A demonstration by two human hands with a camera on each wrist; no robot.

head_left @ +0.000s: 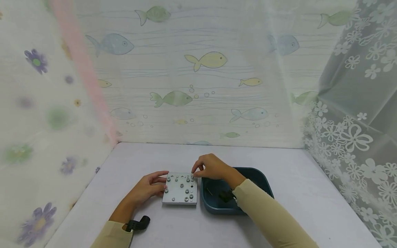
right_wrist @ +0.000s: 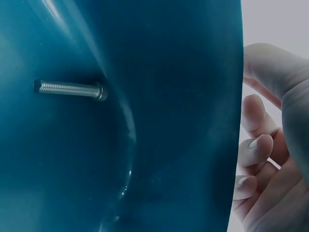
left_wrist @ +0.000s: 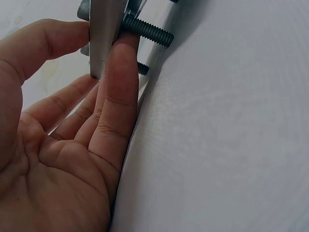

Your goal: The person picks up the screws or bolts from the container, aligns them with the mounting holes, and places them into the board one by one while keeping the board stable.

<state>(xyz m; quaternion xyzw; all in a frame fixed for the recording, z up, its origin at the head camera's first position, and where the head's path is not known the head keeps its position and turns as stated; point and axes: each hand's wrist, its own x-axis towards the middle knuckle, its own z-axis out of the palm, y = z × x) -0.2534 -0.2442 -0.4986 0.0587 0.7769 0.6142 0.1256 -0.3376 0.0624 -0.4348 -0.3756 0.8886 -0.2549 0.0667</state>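
A square, silvery metal plate (head_left: 176,193) carries several socket-head bolts on its top face, plus some bare holes. Its left edge is gripped by my left hand (head_left: 147,189); in the left wrist view the thumb (left_wrist: 63,38) presses on one face and a finger (left_wrist: 120,82) lies against the other. A threaded bolt shank (left_wrist: 149,31) sticks out of the plate's underside there. Above the far right corner, my right hand (head_left: 211,167) pinches a bolt (head_left: 192,177) between thumb and forefinger. The tray wall hides those fingertips in the right wrist view.
A dark blue plastic tray (head_left: 217,209) stands right beside the plate, under my right forearm. Inside it lies a loose bolt (right_wrist: 70,88). The white table (head_left: 149,155) ends at a fish-print curtain (head_left: 204,120) behind.
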